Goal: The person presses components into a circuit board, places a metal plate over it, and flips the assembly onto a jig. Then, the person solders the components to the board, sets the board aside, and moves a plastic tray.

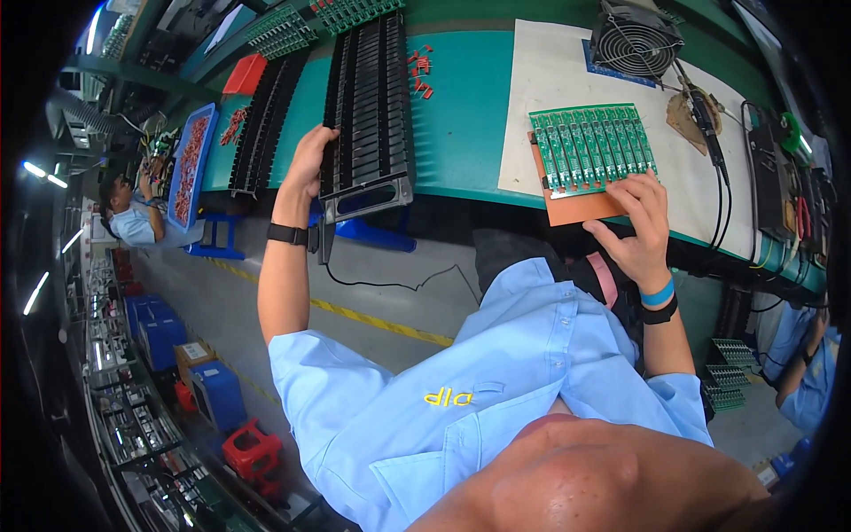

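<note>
My left hand (308,167) grips the near left side of a long black slotted rack (372,106), thumb against its edge; some fingers are hidden. The rack lies on the green bench top (470,106), its near end reaching over the front edge. On the right, a panel of several narrow green circuit boards (592,146) sits on an orange-brown plate (581,209). My right hand (636,222) touches the panel's near right corner with its fingertips. Its thumb is spread apart, by the plate's near edge.
Small red components (422,71) lie right of the rack; a second black rack (270,124) stands left. A fan (634,43) and a corded soldering iron (703,115) are at the back right. A blue tray (208,151) is far left, near a seated co-worker (137,217).
</note>
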Demonstrator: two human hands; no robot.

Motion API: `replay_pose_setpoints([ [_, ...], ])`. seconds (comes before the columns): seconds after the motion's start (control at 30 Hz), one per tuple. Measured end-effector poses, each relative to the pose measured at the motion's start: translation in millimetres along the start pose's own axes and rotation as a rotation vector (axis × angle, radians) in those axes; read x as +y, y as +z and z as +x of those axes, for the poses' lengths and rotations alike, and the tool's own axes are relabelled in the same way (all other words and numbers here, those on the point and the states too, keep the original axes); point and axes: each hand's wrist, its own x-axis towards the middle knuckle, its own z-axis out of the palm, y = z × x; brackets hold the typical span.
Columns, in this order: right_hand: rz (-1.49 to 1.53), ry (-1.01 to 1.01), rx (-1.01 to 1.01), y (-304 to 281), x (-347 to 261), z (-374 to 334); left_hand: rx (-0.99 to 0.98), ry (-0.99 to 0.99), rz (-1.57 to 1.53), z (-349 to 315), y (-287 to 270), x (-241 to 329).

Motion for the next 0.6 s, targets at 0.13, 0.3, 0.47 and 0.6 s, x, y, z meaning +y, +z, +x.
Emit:
replay_pose_setpoints([
  [0.13, -0.001, -0.006, -0.001, -2.2, -1.8, 1.2, -0.010, 0.082, -0.056, -12.0, 2.8, 6.7],
  [0.3, 0.140, 0.015, -0.021, -15.7, -10.5, 12.0, -0.025, 0.169, -0.110, -52.6, 16.3, 25.4],
  [0.47, 0.487, 0.082, -0.111, -36.4, -39.5, 47.6, -0.063, 0.188, -0.205, -124.4, 65.2, 43.1],
  [0.6, 0.829, 0.246, -0.311, -48.5, -66.4, 64.5, -0.089, 0.173, -0.266, -173.7, 92.0, 42.7],
])
